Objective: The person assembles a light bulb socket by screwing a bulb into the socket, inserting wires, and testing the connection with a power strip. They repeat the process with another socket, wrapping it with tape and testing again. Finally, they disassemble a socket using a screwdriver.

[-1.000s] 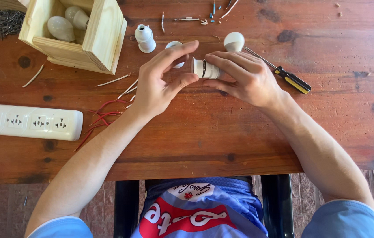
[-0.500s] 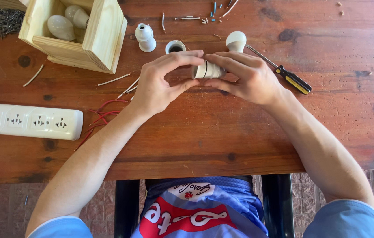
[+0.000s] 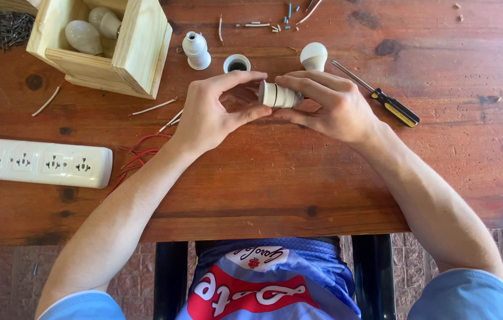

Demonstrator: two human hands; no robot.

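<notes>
Both hands meet over the middle of a red-brown wooden table (image 3: 299, 178). My right hand (image 3: 328, 106) grips a white cylindrical lamp holder (image 3: 278, 95), held sideways. My left hand (image 3: 216, 109) touches its left end with thumb and fingertips. Just beyond the hands lie a white ring-shaped cap with a dark hole (image 3: 236, 63), a white holder part (image 3: 195, 50) and a white bulb (image 3: 314, 56).
A wooden box (image 3: 136, 56) with bulbs inside stands at the back left. A white power strip (image 3: 38, 161) lies at the left, red wires (image 3: 139, 151) beside it. A yellow-handled screwdriver (image 3: 382, 98) lies right of the hands. Wire scraps and nails litter the back.
My left hand's fingers have shifted on the holder's left end, uncovering the ring-shaped cap behind them. The holder has stayed in my right hand in about the same place.
</notes>
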